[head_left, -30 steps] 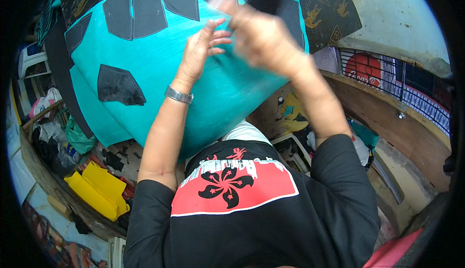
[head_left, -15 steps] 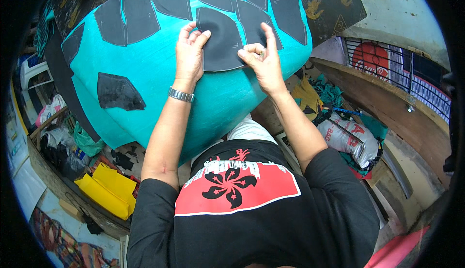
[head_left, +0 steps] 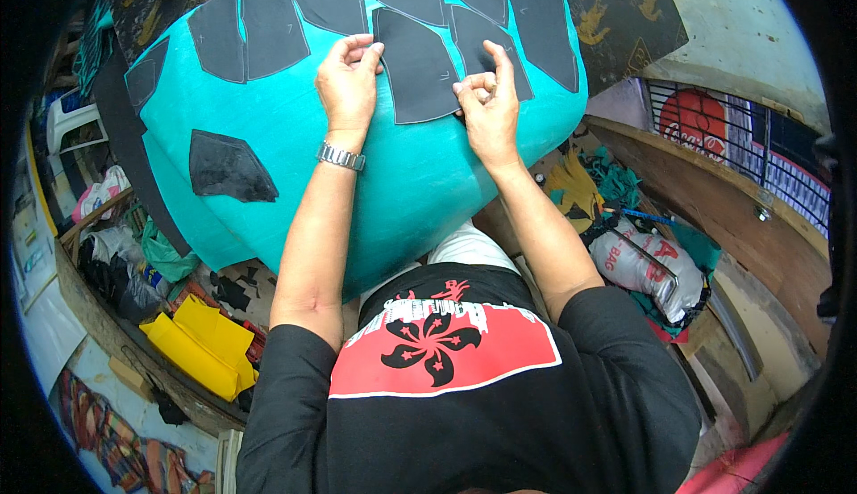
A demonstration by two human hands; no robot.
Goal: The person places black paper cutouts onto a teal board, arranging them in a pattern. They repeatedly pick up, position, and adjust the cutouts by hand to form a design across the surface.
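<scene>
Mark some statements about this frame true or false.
1. The left hand and right hand both touch one flat, four-sided black sheet piece. True.
2. The silver metal-link watch is on the right wrist. False: the watch is on the left wrist.
3. A separate angular, glossy black piece lies on the wide turquoise sheet. True.
4. The folded yellow sheet lies in the picture's right half. False: the yellow sheet lies in its left half.

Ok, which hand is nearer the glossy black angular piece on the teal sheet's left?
Left. The left hand is right of and beyond the glossy black piece, at the left edge of a matte black four-sided panel; the right hand is farther right, at its lower right corner.
</scene>
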